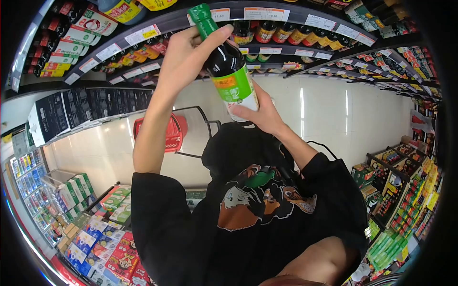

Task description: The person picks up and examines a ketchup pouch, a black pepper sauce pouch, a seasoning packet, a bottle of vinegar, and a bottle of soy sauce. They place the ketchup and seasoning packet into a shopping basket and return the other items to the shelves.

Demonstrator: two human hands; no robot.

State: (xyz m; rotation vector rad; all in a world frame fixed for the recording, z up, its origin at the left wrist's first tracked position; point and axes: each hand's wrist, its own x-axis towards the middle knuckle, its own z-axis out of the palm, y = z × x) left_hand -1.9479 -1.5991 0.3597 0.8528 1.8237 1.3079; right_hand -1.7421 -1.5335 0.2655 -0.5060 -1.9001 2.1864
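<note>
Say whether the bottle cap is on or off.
On: the green cap sits on the neck of the dark bottle, above the left hand; the right hand holds its base.

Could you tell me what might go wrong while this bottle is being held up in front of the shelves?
The bottle is tilted, with the left hand around its neck and the right hand under its base; a slip could drop it onto the hard floor. Its cap is close to the shelf bottles and could knock them.
</note>
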